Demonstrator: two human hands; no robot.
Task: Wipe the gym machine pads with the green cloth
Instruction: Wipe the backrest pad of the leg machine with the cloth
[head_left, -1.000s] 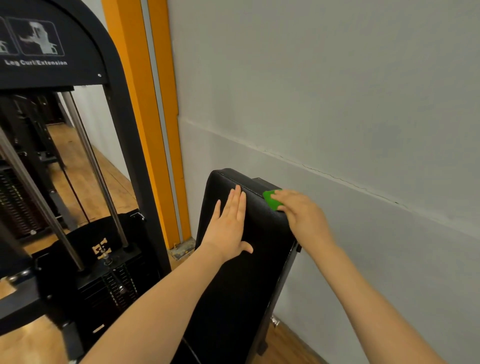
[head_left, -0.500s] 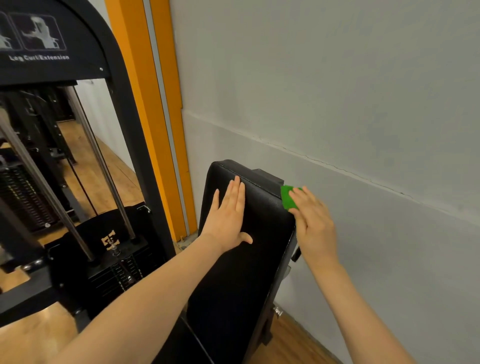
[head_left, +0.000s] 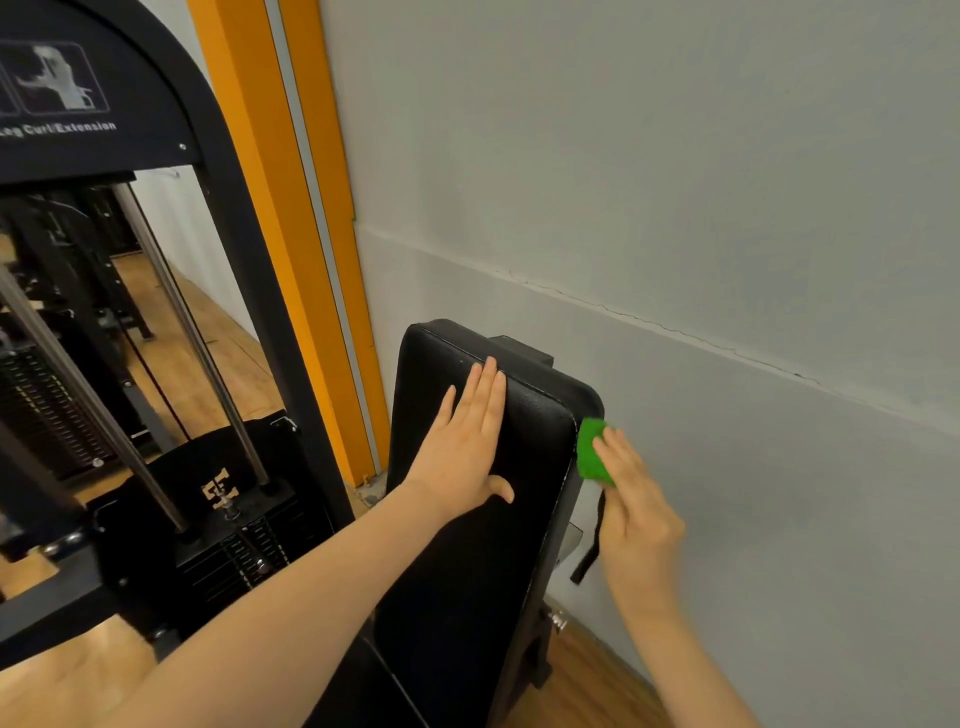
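Observation:
The black upright pad (head_left: 467, 597) of the leg curl/extension machine stands close to the wall. My left hand (head_left: 462, 447) rests flat on the pad's front face near its top, fingers straight and together. The green cloth (head_left: 589, 452) sits against the pad's right side edge, just below the top corner. My right hand (head_left: 639, 514) presses the cloth against that edge with extended fingers; its thumb is hidden.
A grey wall (head_left: 701, 208) runs close along the pad's right side, leaving a narrow gap. A black lever (head_left: 589, 551) hangs behind the pad. The machine frame (head_left: 234, 218), weight stack (head_left: 244, 556) and orange pillar (head_left: 280, 208) stand left. The floor is wood.
My right hand has slid the green cloth from the pad's top right corner around and down onto its right side edge. My left hand has stayed flat on the pad.

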